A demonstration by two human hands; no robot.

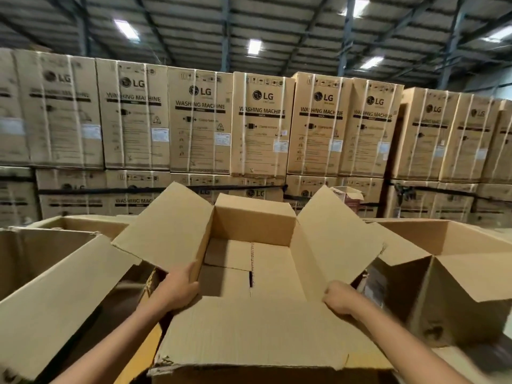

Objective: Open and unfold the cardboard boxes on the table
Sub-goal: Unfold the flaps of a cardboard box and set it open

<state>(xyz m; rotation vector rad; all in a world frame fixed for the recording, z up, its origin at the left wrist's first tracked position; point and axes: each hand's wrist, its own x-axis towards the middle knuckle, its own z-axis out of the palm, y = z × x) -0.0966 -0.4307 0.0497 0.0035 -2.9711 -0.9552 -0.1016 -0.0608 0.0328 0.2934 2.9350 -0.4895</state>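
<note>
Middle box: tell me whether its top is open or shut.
Open. The middle box has all four flaps spread outward and its inner floor showing.

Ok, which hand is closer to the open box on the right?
Right. The right hand grips the middle box's right flap, just beside that open box; the left hand grips the left flap, across the middle box from it.

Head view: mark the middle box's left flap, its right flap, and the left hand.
left flap (pixel 166 228): head view, middle of its broad face.
right flap (pixel 336 245): head view, middle of its broad face.
left hand (pixel 180 285): head view, back of the hand, at the left flap's near corner.
</note>
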